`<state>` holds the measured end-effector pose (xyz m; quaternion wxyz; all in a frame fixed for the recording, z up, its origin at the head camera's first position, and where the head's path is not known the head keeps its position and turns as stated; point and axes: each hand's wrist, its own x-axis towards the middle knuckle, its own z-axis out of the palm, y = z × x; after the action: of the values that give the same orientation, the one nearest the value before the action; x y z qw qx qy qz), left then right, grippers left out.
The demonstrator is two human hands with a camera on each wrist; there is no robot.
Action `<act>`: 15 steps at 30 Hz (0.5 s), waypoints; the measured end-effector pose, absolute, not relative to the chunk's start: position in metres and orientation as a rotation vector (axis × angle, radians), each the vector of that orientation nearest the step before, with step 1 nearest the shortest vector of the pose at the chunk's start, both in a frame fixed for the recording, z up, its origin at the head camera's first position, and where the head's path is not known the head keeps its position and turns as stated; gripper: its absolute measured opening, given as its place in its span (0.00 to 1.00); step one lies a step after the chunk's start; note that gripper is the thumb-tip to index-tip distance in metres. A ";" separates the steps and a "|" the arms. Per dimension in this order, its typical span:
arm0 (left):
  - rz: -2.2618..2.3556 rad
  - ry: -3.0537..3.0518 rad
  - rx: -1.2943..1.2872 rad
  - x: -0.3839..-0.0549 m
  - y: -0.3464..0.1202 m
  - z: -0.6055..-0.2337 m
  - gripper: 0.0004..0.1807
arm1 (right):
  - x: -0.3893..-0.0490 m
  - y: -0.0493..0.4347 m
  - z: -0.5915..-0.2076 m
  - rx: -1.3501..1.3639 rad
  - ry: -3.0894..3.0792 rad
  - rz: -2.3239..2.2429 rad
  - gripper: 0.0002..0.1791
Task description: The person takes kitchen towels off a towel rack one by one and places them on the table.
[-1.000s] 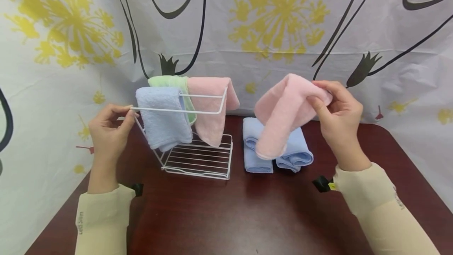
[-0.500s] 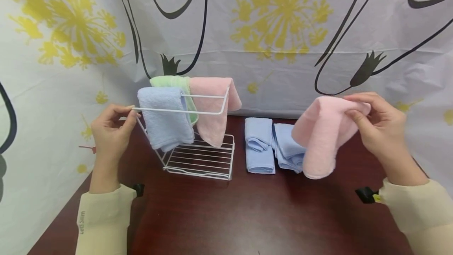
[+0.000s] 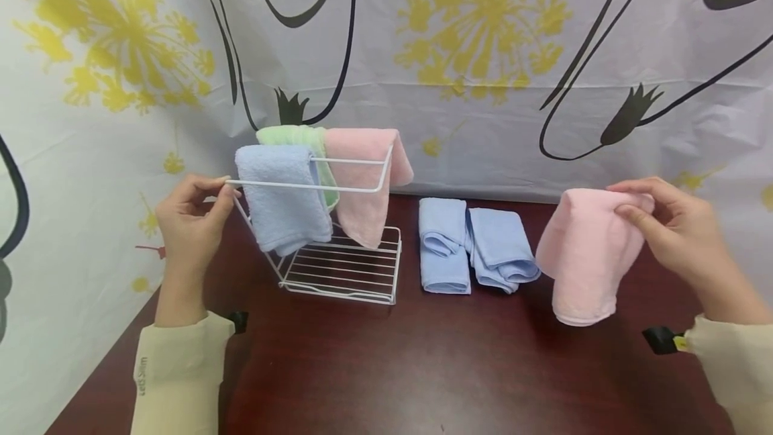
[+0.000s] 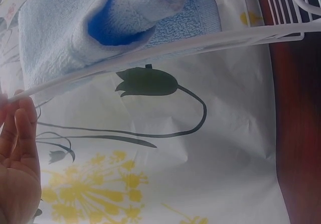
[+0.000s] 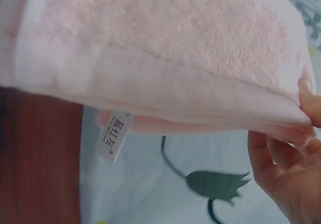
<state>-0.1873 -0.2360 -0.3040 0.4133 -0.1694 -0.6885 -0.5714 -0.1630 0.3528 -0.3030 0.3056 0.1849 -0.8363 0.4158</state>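
Note:
My left hand (image 3: 194, 220) pinches the front left corner of a white wire rack (image 3: 302, 186) between thumb and fingers. Over its upper bars hang a blue towel (image 3: 280, 200), a green towel (image 3: 290, 133) behind it and a pink towel (image 3: 362, 193). Off to the right, my right hand (image 3: 682, 240) pinches another pink towel (image 3: 586, 260) by an upper edge, and the cloth droops above the table. A white label (image 5: 114, 136) shows on this towel in the right wrist view. In the left wrist view, the fingers (image 4: 22, 138) hold the rack's bar.
Two folded blue towels (image 3: 443, 247) (image 3: 504, 247) lie side by side on the dark red table (image 3: 423, 368), right of the rack. A patterned curtain (image 3: 362, 52) stands behind the table. The rack has a lower wire shelf (image 3: 341, 270).
My right hand has carried the pink towel rightward and lower, away from above the folded blue towels. My left hand still holds the rack's corner, and the hanging towels have stayed put.

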 end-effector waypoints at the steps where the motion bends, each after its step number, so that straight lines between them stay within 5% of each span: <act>1: -1.434 -1.732 -0.424 -0.187 -0.236 -0.304 0.08 | -0.165 0.357 -0.306 0.455 -2.243 1.117 0.15; 15: -1.404 -1.753 -0.404 -0.186 -0.234 -0.302 0.08 | -0.206 0.392 -0.357 0.344 -2.431 1.144 0.15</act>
<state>-0.1861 -0.2337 -0.3020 0.4167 -0.1610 -0.6984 -0.5592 -0.2060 0.3925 -0.3571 0.2146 0.1241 -0.8767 0.4123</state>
